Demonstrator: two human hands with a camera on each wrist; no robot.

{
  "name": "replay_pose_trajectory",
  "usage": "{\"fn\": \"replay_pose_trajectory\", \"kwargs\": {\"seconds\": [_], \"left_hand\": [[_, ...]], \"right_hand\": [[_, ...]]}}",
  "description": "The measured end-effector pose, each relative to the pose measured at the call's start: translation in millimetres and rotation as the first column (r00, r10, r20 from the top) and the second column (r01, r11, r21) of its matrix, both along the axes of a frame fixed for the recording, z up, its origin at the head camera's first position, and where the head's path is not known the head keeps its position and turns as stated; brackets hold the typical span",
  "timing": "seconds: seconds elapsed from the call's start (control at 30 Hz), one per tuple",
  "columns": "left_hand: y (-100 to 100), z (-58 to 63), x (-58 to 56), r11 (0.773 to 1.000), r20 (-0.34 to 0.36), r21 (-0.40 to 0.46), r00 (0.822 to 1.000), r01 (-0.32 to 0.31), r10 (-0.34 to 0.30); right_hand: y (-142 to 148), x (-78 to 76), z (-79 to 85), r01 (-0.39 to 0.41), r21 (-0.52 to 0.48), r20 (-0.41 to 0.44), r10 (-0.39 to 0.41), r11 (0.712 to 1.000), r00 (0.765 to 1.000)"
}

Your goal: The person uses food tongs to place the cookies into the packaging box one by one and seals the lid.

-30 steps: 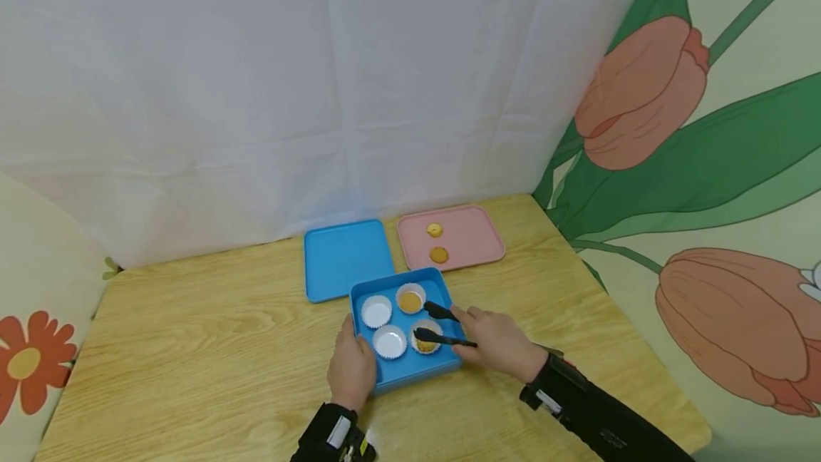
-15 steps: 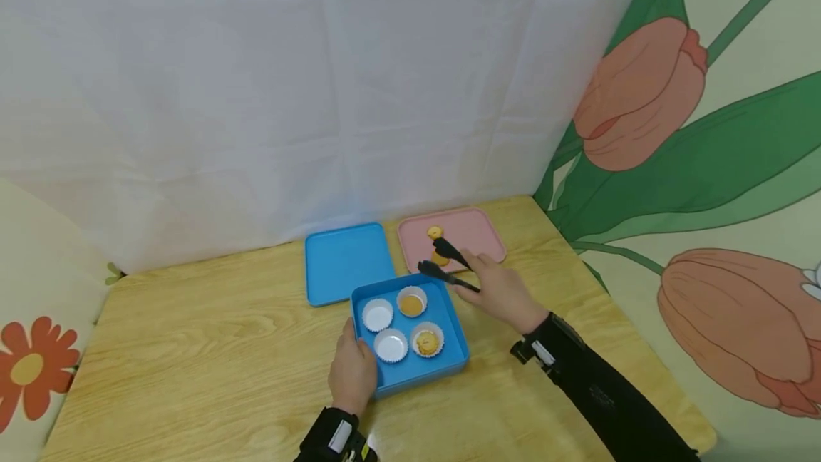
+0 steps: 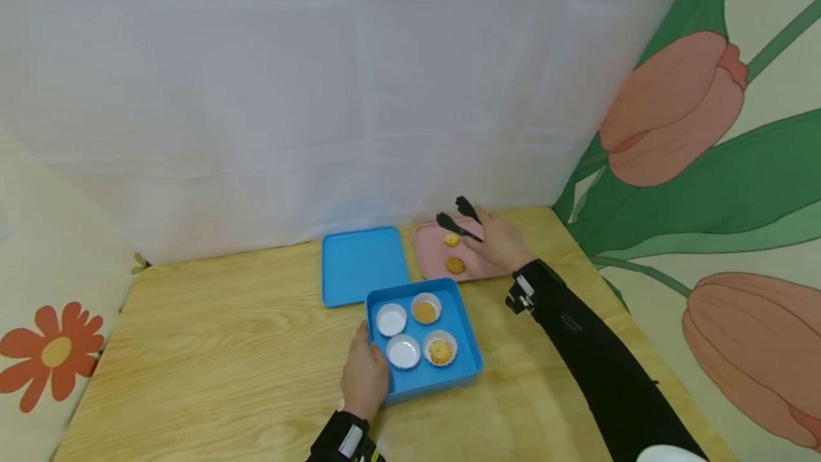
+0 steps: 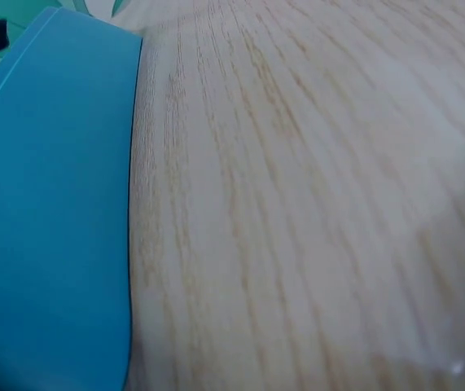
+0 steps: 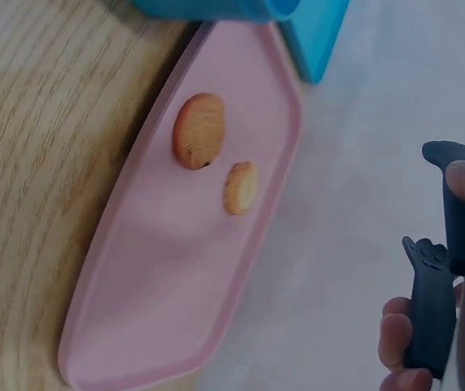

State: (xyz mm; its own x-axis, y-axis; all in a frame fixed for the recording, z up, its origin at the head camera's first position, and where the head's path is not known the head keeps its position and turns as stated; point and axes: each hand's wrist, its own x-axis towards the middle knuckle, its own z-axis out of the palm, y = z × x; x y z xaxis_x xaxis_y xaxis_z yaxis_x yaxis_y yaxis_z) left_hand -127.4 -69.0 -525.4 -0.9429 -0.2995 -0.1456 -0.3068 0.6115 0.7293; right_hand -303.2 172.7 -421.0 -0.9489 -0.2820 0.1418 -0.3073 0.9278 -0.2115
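My right hand [image 3: 503, 242] grips a pair of black tongs [image 3: 452, 224], whose paw-shaped tips stand apart with nothing between them. They are over the far part of the pink tray [image 3: 428, 248]. On that tray are a small pale cookie [image 3: 452, 239] and a larger browner cookie [image 3: 455, 264]. My left hand [image 3: 365, 380] holds the left side of the blue box [image 3: 410, 379], thumb at its rim. Inside the box, a paper cup [image 3: 426, 308] at the back right and another [image 3: 440, 348] at the front right each contain a cookie; two white cups [image 3: 403, 352] on the left show only their bottoms.
A flat blue lid or tray [image 3: 364, 266] lies behind the box, left of the pink tray. White cloth [image 3: 256, 127] hangs along the far edge of the wooden table [image 3: 244, 334]. A flower-painted wall [image 3: 705, 198] rises at the right.
My right hand has moved the tongs from over the front-right cup up and away to the pink tray, leaving a cookie visible in that cup. My left hand stays at the box.
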Motion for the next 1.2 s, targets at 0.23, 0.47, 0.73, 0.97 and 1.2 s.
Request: {"fn": "replay_pose_trajectory", "kwargs": {"seconds": [0.23,0.47,0.73,0.97,1.2], "left_hand": [[1,-4.2,0.4,1.0,-0.003,-0.005,1.0,-0.018,0.018],[6,-1.8,3.6,1.0,-0.007,-0.011,1.0,-0.024,0.024],[9,-0.7,9.8,1.0,0.0,-0.022,1.0,-0.01,0.01],[9,0.7,13.4,0.999,0.005,-0.038,1.0,0.002,-0.002],[9,2.9,14.1,0.999,0.002,-0.044,1.0,0.009,-0.009]], "right_hand": [[-1,-23.3,-22.1,-0.015,0.03,0.035,0.014,0.999,0.999],[3,-22.1,-28.6,-0.011,0.047,0.129,0.005,0.999,0.992],[8,-21.1,-38.9,-0.001,0.111,0.184,-0.02,0.994,0.983],[10,-23.2,-47.4,-0.001,0.125,0.178,-0.021,0.992,0.984],[7,-18.5,-45.0,-0.027,0.141,0.112,0.011,0.99,0.994]]}}
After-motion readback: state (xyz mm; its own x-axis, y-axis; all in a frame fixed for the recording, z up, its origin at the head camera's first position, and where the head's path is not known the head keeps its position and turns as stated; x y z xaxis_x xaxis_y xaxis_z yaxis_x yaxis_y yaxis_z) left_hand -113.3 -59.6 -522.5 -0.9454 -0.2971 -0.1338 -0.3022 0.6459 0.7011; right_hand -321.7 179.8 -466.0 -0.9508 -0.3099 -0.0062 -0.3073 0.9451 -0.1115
